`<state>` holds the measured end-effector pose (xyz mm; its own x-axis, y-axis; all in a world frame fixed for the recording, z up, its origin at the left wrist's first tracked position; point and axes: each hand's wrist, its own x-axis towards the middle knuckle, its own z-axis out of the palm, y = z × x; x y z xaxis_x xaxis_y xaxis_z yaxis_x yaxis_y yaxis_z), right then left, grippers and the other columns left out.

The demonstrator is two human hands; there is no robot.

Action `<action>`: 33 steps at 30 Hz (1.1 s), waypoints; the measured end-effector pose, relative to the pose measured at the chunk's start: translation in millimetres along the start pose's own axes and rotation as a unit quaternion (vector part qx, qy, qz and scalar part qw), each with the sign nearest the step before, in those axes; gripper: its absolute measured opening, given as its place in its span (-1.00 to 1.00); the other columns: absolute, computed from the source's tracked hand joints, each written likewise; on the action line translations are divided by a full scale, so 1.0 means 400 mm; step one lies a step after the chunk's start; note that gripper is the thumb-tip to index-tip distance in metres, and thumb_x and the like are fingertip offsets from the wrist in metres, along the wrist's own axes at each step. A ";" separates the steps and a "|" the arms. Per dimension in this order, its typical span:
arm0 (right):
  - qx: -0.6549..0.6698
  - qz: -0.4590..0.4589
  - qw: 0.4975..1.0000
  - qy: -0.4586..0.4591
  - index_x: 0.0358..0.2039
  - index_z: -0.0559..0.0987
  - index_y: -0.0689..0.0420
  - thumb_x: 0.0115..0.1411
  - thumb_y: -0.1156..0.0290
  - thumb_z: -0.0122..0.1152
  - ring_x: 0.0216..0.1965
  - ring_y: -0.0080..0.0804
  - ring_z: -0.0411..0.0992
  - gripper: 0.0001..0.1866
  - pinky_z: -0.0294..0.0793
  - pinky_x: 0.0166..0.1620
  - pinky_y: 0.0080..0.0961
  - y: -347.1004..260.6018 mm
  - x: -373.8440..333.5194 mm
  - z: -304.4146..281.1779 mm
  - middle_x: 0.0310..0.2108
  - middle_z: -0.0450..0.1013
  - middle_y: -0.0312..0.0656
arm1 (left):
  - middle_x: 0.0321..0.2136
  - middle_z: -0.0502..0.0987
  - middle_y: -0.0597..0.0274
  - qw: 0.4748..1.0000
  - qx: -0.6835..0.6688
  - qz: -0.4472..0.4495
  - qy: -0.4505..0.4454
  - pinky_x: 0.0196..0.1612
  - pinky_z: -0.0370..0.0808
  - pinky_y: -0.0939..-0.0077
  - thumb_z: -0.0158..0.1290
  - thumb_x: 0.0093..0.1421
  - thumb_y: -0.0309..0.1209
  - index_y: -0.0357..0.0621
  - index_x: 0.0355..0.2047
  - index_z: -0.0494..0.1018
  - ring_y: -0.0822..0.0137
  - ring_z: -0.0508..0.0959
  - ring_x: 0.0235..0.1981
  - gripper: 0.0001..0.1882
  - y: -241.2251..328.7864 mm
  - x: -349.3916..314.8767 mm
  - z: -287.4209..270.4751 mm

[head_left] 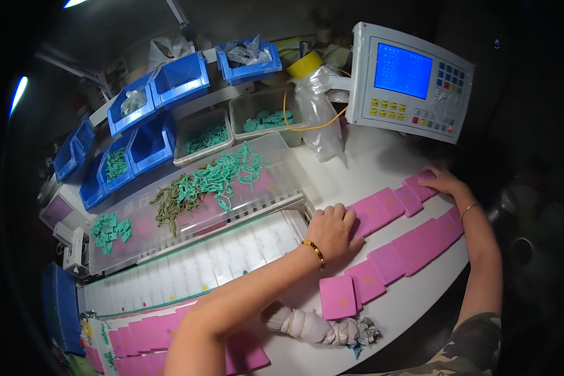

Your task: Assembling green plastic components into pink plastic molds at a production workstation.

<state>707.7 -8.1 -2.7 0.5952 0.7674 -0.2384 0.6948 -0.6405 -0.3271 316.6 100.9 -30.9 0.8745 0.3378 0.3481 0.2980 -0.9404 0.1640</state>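
Note:
Pink flat packets (388,203) lie overlapping in a row on the white table. My left hand (333,232), with a beaded bracelet at the wrist, has its fingers curled against the left end of this row. My right hand (443,182) grips the packet at the row's right end, thumb and fingers around its edge. Both hands thus hold the row between them. Nearer to me is a second overlapping row of pink packets (413,247), touched by neither hand. A rolled grey cloth (319,327) rests below its left end.
A control panel (413,81) with a blue screen stands at the back right. Green plastic pieces (225,172) lie on a clear cover above a white slotted conveyor (200,266). Blue bins (180,80) and clear tubs (266,103) stand behind. More pink packets (144,332) lie front left.

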 end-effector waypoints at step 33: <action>-0.008 -0.578 0.816 -0.026 0.16 0.36 0.25 0.06 0.21 0.33 0.12 0.12 0.26 -0.31 0.32 0.14 -0.20 -0.696 -0.844 0.378 0.21 0.22 0.10 | 0.11 0.40 0.04 0.895 -0.200 -0.296 0.267 0.17 0.29 0.32 -0.03 0.33 -0.25 -0.25 0.18 0.28 0.21 0.37 0.16 -0.51 -0.095 -0.737 -0.504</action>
<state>252.3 -84.4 30.6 -0.4783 0.8590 0.1828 0.7850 0.5114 -0.3495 -29.7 45.0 46.5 0.2685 0.8437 0.4649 0.3946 -0.5366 0.7459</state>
